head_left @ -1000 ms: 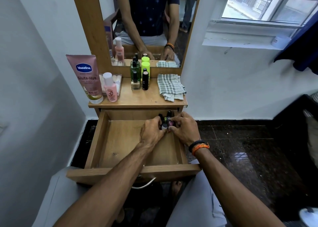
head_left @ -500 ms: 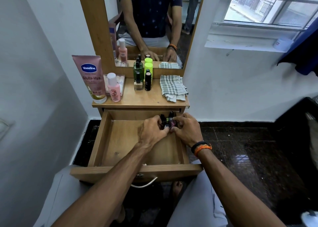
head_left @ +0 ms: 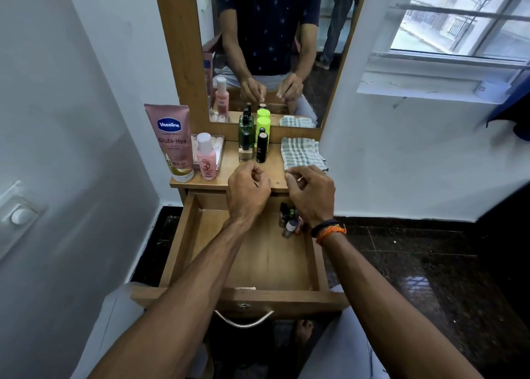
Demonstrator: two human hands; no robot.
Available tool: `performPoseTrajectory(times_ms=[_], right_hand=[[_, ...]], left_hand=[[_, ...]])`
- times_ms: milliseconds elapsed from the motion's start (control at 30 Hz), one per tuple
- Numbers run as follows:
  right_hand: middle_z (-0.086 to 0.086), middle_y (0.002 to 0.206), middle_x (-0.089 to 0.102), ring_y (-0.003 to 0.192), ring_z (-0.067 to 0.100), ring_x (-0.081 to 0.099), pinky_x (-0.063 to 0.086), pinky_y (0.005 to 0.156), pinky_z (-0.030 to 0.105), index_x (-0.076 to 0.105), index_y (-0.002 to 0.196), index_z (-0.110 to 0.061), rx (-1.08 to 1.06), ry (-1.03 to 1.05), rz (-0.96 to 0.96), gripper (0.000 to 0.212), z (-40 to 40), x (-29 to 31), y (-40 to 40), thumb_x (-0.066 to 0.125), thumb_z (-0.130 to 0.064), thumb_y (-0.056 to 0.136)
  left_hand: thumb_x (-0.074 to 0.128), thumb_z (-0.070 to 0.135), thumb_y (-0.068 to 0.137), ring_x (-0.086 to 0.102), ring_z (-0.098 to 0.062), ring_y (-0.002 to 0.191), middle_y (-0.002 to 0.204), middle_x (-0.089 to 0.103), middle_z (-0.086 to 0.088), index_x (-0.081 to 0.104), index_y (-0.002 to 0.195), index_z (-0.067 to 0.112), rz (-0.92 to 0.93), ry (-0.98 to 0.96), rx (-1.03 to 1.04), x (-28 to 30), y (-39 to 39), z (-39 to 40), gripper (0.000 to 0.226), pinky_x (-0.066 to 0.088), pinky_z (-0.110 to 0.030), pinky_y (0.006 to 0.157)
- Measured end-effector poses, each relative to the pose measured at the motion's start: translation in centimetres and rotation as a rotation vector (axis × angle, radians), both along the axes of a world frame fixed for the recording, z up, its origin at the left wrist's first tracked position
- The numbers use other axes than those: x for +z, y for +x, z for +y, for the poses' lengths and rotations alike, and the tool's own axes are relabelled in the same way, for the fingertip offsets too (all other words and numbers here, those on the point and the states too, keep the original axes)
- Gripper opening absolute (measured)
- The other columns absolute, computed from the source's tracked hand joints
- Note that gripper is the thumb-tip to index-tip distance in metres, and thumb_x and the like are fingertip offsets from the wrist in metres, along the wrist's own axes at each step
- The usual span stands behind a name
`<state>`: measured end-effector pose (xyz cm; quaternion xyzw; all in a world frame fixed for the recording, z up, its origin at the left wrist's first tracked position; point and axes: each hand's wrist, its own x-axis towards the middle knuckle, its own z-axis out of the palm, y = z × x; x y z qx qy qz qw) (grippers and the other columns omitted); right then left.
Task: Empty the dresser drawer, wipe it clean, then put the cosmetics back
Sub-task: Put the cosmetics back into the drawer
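Observation:
The wooden drawer point(head_left: 258, 252) is pulled out below the dresser top point(head_left: 275, 172). Several small nail-polish bottles point(head_left: 289, 220) are clustered in its back right corner. My left hand point(head_left: 248, 192) and my right hand point(head_left: 311, 195) hover over the drawer's back edge, fingers loosely curled, holding nothing. On the dresser top stand a pink Vaseline tube point(head_left: 172, 140), a small pink bottle point(head_left: 206, 160), a green glass bottle point(head_left: 246, 129), a neon-green bottle point(head_left: 263, 124), a black tube point(head_left: 261, 147) and a small foundation bottle point(head_left: 245, 150). A checked cloth point(head_left: 301, 153) lies folded at the right.
A clear tray point(head_left: 219, 149) sits behind the pink bottle. The mirror point(head_left: 272, 48) rises at the back. White walls close in on both sides, with a switch point(head_left: 17, 215) on the left and a window point(head_left: 459, 20) up right. The drawer handle point(head_left: 243, 322) is near my knees.
Both hands have let go of the small bottles in the drawer's back right corner and risen toward the dresser top. The bottles stay in the drawer.

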<state>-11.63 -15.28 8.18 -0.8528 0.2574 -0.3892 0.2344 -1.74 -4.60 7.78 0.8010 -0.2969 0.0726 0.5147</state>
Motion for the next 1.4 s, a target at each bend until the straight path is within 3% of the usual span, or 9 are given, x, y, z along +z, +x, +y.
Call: performPoseTrajectory(times_ms=[200,400,733,900,1067,1233,1400], right_hand=[[0.003,0.098,0.067,0.079,0.012,0.060,0.056,0.076,0.031,0.069,0.120,-0.015,0.049,0.018,0.002,0.030,-0.5,2.2,4.9,0.070,-0.020,0.091],[0.006,0.111,0.063,0.090,0.017,0.061,0.054,0.084,0.034,0.066,0.127,-0.018,0.057,-0.006,0.066,0.035,-1.1,3.2,8.2,0.066,-0.025,0.093],[0.006,0.118,0.064,0.096,0.021,0.064,0.053,0.088,0.035,0.069,0.122,-0.017,0.035,-0.027,0.144,0.034,-1.5,2.9,10.0,0.070,-0.028,0.090],[0.005,0.110,0.067,0.093,0.021,0.063,0.053,0.084,0.037,0.069,0.112,-0.016,0.007,-0.046,0.116,0.026,-1.5,2.8,10.2,0.071,-0.026,0.088],[0.003,0.098,0.072,0.086,0.019,0.065,0.056,0.079,0.040,0.065,0.101,-0.015,0.001,-0.043,0.113,0.019,-1.4,3.3,10.3,0.072,-0.024,0.085],[0.001,0.100,0.073,0.087,0.018,0.066,0.057,0.079,0.040,0.068,0.107,-0.016,0.002,-0.011,0.100,0.024,-1.7,3.3,9.4,0.073,-0.025,0.085],[0.001,0.106,0.075,0.089,0.012,0.068,0.055,0.082,0.027,0.074,0.114,-0.015,-0.022,0.033,0.018,0.033,-2.1,4.0,7.0,0.078,-0.027,0.083]], left_hand=[[0.064,0.010,0.087,0.056,-0.012,0.100,0.117,0.053,-0.003,0.062,0.119,0.015,-0.029,-0.039,0.061,1.2,2.8,-1.0,0.033,0.054,-0.023,0.079],[0.061,0.012,0.089,0.057,-0.019,0.107,0.122,0.051,-0.006,0.058,0.132,0.014,-0.029,-0.031,0.063,1.8,4.6,-1.9,0.043,0.057,-0.037,0.086],[0.062,0.013,0.089,0.058,-0.023,0.107,0.122,0.054,-0.008,0.060,0.131,0.013,-0.036,0.037,0.075,2.6,6.4,-2.9,0.042,0.054,-0.037,0.087],[0.063,0.013,0.090,0.059,-0.022,0.108,0.123,0.057,-0.008,0.060,0.128,0.014,-0.047,0.087,0.088,2.7,6.9,-3.1,0.038,0.054,-0.034,0.086],[0.065,0.008,0.089,0.062,-0.022,0.101,0.111,0.067,-0.006,0.059,0.115,0.014,-0.077,0.093,0.091,2.8,6.7,-3.0,0.027,0.056,-0.040,0.080],[0.067,0.006,0.088,0.065,-0.022,0.099,0.107,0.070,-0.006,0.062,0.114,0.011,-0.085,0.060,0.083,2.5,6.3,-2.7,0.027,0.057,-0.043,0.079],[0.071,0.008,0.087,0.068,-0.019,0.091,0.104,0.072,-0.004,0.066,0.112,0.012,-0.103,0.023,0.052,3.0,5.0,-2.1,0.025,0.059,-0.042,0.076]])
